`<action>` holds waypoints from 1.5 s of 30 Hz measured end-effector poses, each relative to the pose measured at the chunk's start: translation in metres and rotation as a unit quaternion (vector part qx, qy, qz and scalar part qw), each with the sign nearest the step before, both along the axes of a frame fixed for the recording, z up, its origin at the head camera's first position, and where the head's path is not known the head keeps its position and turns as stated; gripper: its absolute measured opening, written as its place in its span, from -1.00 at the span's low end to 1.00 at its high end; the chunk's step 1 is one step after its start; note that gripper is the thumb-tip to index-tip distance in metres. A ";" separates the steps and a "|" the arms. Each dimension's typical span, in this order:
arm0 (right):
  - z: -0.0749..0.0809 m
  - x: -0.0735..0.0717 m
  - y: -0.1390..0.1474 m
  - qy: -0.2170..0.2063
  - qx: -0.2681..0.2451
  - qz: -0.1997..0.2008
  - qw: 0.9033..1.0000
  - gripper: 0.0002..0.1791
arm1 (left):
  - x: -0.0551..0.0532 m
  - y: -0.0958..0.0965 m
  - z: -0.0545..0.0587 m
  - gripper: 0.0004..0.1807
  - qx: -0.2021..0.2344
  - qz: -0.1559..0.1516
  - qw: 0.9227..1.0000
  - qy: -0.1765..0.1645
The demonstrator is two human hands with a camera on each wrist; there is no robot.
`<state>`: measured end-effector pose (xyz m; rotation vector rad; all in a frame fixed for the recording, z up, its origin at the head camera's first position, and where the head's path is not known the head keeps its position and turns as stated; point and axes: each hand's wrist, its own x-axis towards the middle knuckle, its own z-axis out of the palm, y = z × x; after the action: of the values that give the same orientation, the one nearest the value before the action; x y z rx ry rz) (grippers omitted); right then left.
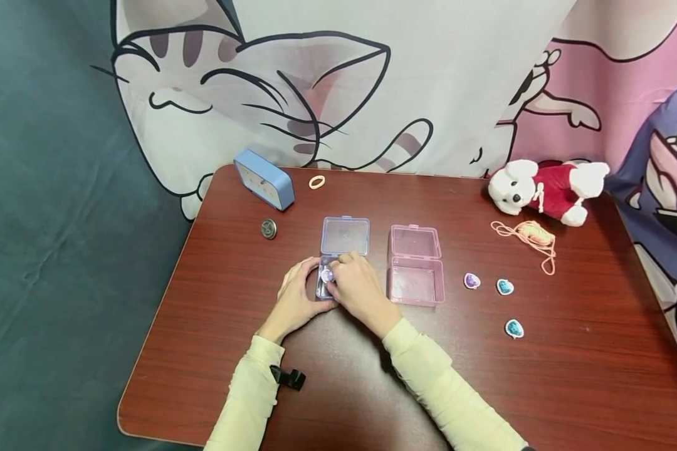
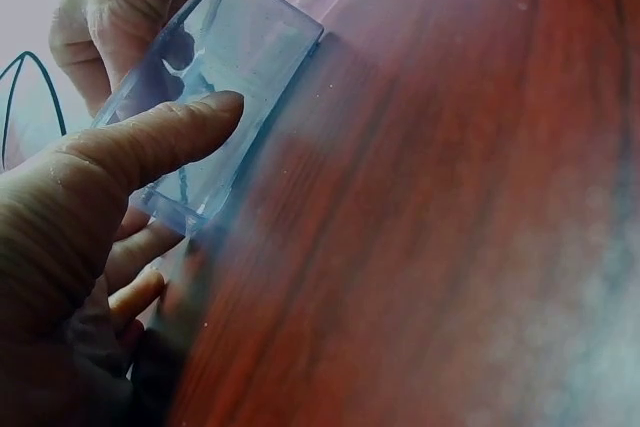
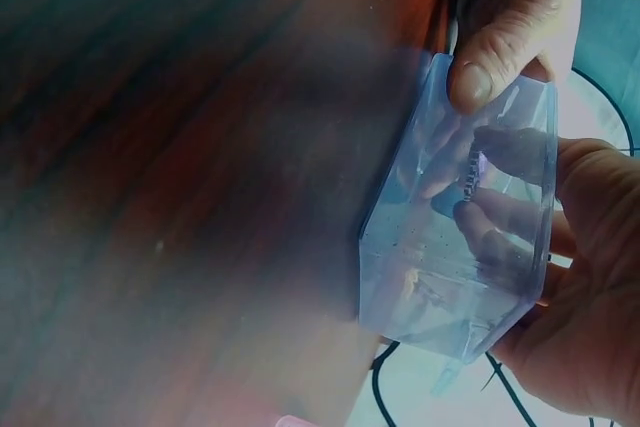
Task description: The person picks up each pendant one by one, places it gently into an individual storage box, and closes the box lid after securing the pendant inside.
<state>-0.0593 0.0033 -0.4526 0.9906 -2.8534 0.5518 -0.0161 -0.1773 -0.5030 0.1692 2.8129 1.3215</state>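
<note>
A clear blue plastic box (image 1: 345, 235) stands on the table with its lid swung back. My left hand (image 1: 298, 294) grips the box from the left, its thumb (image 2: 190, 132) along the near wall and its other fingers round the far side. Reaching in from above, my right hand (image 1: 362, 285) pinches a small purple gem charm (image 1: 327, 275) with a pale beaded edge. Through the clear wall in the right wrist view, the fingertips hold the charm (image 3: 473, 175) upright inside the box. The right hand covers part of the box in the head view.
An open pink box (image 1: 416, 303) stands right of the blue one. Farther right lie a purple charm (image 1: 471, 280), two teal charms (image 1: 504, 287), a cord bundle (image 1: 536, 234) and a plush toy (image 1: 553, 189). A blue clock-like block (image 1: 265, 180), round metal piece (image 1: 268, 228) and pale ring (image 1: 317, 182) sit back left.
</note>
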 end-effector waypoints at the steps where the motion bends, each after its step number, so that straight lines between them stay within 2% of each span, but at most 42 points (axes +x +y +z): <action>1: 0.000 0.000 0.000 0.000 0.000 -0.001 1.000 -0.69 | 0.000 0.000 0.000 0.05 0.000 0.000 1.000 0.000; 15: -0.002 0.003 -0.001 0.014 -0.014 -0.022 1.000 -0.69 | 0.000 0.000 -0.002 0.05 -0.006 0.000 1.000 0.004; 19: 0.003 0.005 0.007 0.019 -0.041 -0.027 0.999 -0.69 | 0.001 0.000 -0.002 0.07 -0.012 0.003 1.000 0.007; 25: 0.021 0.012 0.037 0.013 -0.110 -0.071 0.991 -0.69 | 0.002 0.001 -0.002 0.09 -0.014 0.005 1.000 0.003; 29: 0.025 0.017 0.069 0.035 -0.175 -0.108 0.978 -0.73 | 0.001 0.002 -0.001 0.09 -0.013 0.005 1.000 -0.001; 33: 0.023 0.019 0.107 0.070 -0.238 -0.149 0.957 -0.81 | 0.000 0.002 -0.001 0.09 -0.013 0.005 1.000 -0.002; 36: 0.019 0.021 0.137 0.072 -0.261 -0.198 0.942 -0.85 | 0.000 0.002 -0.002 0.10 -0.012 0.004 1.000 0.001; 41: 0.005 0.028 0.180 0.035 -0.256 -0.311 0.915 -0.83 | 0.001 0.002 -0.003 0.09 -0.012 0.002 1.000 0.003; 45: -0.008 0.033 0.201 0.006 -0.241 -0.365 0.899 -0.76 | 0.000 0.001 -0.003 0.08 -0.011 0.001 1.000 0.003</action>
<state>-0.0261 0.2047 -0.4604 -0.1585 -2.5674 1.0470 -0.0159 -0.1760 -0.5060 0.1692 2.8327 1.2930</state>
